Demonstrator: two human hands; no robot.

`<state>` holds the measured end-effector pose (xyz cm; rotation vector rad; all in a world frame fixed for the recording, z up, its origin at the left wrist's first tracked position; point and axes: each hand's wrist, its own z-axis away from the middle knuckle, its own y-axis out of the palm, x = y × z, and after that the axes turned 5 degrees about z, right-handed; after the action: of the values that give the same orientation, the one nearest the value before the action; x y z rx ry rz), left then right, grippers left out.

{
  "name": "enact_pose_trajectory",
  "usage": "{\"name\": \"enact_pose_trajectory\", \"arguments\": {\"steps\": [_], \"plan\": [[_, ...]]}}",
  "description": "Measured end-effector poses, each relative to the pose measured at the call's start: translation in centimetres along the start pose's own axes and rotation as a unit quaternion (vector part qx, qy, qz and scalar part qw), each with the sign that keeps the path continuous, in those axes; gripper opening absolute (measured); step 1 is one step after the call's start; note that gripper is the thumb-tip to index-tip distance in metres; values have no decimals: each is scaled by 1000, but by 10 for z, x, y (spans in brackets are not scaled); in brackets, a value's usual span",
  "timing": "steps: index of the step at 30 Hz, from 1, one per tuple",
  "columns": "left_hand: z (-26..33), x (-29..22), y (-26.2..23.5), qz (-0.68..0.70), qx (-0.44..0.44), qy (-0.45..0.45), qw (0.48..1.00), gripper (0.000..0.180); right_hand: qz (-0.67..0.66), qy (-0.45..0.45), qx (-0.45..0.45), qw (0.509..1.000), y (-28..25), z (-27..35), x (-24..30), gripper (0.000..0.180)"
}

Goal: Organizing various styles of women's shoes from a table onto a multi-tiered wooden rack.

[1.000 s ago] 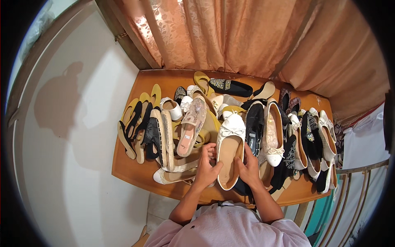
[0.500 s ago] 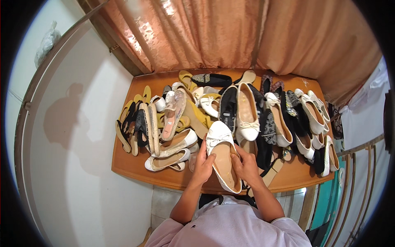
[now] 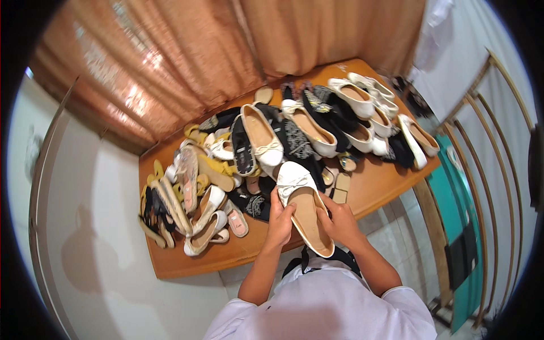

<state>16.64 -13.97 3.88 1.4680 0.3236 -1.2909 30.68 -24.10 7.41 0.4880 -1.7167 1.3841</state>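
Note:
A white ballet flat (image 3: 306, 212) with a bow on its toe and a tan insole is held in front of me, toe pointing away. My left hand (image 3: 279, 221) is closed on its left side, the thumb over the rim. On the opposite side my right hand (image 3: 339, 218) grips it the same way. Just beyond the toe lies another white flat with a bow (image 3: 263, 139) among the piled shoes. Black patterned shoes (image 3: 297, 141) and a further white flat (image 3: 310, 130) sit to its right.
The wooden table (image 3: 374, 190) carries many shoes, with yellow ones (image 3: 218, 170) and clear-strapped ones (image 3: 187, 181) on the left. An orange curtain (image 3: 198, 51) hangs behind. A white wall (image 3: 102, 226) stands left; metal rails (image 3: 481, 187) and a green panel (image 3: 453, 187) stand right.
The view has turned to the right, so the table appears tilted and shows more of the rails. Both hands still hold the white flat in nearly the same pose.

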Motion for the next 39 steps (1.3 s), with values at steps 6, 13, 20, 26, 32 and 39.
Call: {"name": "enact_pose_trajectory", "arguments": {"steps": [6, 13, 20, 26, 32, 39], "plan": [[21, 30, 11, -31, 52, -75, 995, 62, -90, 77, -60, 991, 1, 75, -16, 38], [41, 66, 51, -84, 164, -150, 971, 74, -92, 158, -152, 971, -13, 132, -51, 33], [61, 108, 141, -201, 318, -212, 902, 78, -184, 184, -336, 905, -75, 168, -106, 34], [57, 180, 230, -212, 380, -202, 877, 69, -205, 159, -383, 887, -150, 212, -151, 51], [60, 243, 323, -189, 429, -243, 849, 62, -241, 164, -402, 868, -212, 265, -228, 57], [74, 284, 397, -200, 387, -296, 850, 61, -211, 202, -398, 870, -273, 294, -289, 58]]}}
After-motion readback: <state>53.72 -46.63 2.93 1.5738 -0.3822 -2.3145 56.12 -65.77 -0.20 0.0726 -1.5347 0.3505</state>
